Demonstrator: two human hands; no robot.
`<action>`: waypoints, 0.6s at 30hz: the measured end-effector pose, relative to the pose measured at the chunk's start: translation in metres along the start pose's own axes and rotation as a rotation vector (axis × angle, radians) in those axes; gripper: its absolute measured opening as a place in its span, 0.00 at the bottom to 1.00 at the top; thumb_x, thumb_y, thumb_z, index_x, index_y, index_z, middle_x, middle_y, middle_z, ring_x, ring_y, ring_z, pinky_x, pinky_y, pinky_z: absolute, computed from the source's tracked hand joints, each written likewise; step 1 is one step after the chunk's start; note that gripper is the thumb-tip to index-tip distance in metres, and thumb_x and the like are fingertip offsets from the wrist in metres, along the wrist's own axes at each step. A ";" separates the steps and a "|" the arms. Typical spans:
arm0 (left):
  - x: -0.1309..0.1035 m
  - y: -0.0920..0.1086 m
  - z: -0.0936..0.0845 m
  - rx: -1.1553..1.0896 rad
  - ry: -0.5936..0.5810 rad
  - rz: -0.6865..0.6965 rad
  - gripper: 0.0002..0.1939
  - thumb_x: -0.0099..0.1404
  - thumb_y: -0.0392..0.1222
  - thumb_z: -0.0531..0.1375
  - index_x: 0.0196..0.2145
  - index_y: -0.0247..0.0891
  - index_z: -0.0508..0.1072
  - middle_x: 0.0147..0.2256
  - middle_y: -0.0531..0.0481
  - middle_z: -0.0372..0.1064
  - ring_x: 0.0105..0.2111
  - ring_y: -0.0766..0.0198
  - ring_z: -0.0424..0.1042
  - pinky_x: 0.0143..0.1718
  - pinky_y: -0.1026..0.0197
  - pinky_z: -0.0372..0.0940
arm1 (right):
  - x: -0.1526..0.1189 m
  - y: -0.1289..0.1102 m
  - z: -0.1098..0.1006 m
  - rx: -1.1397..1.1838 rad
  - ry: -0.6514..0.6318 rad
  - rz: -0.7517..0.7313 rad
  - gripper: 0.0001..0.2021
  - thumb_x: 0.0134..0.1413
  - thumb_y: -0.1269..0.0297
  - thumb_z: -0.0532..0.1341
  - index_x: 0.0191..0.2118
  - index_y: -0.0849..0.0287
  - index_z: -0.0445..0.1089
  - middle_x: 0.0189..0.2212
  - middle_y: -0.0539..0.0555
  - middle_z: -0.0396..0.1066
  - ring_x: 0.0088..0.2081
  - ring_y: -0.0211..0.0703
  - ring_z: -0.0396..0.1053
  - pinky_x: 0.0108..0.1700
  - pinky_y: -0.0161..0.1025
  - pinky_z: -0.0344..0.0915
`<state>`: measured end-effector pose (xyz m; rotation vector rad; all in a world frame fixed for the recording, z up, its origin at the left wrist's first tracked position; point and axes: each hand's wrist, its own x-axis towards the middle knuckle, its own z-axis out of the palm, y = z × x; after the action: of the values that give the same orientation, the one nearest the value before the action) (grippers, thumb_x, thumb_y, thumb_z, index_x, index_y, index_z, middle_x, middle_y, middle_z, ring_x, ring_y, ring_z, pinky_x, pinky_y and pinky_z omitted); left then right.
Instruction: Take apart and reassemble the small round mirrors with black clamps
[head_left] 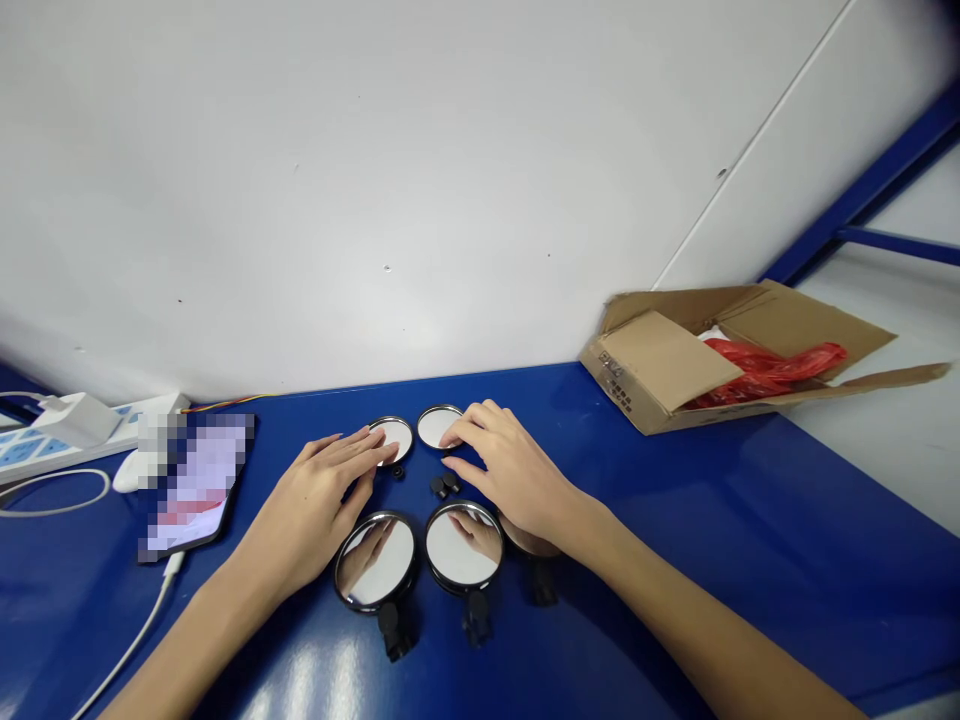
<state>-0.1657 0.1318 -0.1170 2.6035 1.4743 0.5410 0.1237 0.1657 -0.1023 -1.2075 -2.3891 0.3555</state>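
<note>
Several round mirrors with black rims lie face up on the blue table. My left hand (322, 505) has its fingers stretched out, the tips over the back left mirror (402, 433). Beside it, the back right mirror (435, 427) is touched or covered at its right edge by the fingers of my right hand (517, 470), thumb and fingers apart. Small black parts (445, 485) lie between the hands. Nearer are a left mirror (379, 560) and a middle mirror (465, 545), each with a black clamp mount. My right wrist partly hides another mirror (529, 540).
On the right stands an open cardboard box (637, 385) holding a red plastic bag (757, 370). A phone (202, 480) with a white charging cable (139, 640) lies at the left, beside a power strip (142, 425) with a plugged-in charger (79, 420). A white wall (420, 200) borders the table (645, 540).
</note>
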 end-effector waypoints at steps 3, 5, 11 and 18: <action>0.000 0.001 0.001 0.004 0.012 -0.005 0.23 0.84 0.40 0.52 0.70 0.49 0.76 0.70 0.48 0.74 0.72 0.50 0.71 0.69 0.37 0.69 | -0.001 -0.005 -0.005 0.038 0.024 0.003 0.03 0.75 0.68 0.67 0.48 0.54 0.79 0.49 0.55 0.77 0.52 0.52 0.72 0.58 0.51 0.68; 0.000 0.001 0.001 0.007 0.024 -0.014 0.23 0.85 0.41 0.52 0.70 0.48 0.75 0.70 0.47 0.75 0.72 0.49 0.72 0.68 0.37 0.69 | -0.002 -0.010 -0.012 0.109 0.026 0.006 0.02 0.73 0.69 0.68 0.45 0.54 0.79 0.48 0.54 0.77 0.52 0.50 0.72 0.58 0.48 0.69; -0.001 0.006 -0.003 0.004 0.061 -0.030 0.24 0.86 0.43 0.52 0.75 0.49 0.68 0.75 0.46 0.67 0.73 0.48 0.69 0.69 0.36 0.68 | -0.014 -0.025 -0.038 0.345 -0.278 0.023 0.12 0.62 0.54 0.79 0.47 0.48 0.82 0.46 0.49 0.75 0.47 0.45 0.76 0.48 0.41 0.73; 0.001 0.010 -0.006 -0.002 0.092 -0.012 0.23 0.86 0.42 0.52 0.73 0.51 0.70 0.76 0.45 0.64 0.69 0.46 0.73 0.65 0.34 0.70 | -0.017 -0.023 -0.042 0.379 -0.506 -0.003 0.42 0.37 0.47 0.88 0.61 0.45 0.78 0.57 0.53 0.66 0.58 0.54 0.70 0.60 0.46 0.74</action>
<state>-0.1588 0.1266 -0.1088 2.5991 1.5131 0.6694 0.1377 0.1399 -0.0607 -1.0221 -2.5556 1.1734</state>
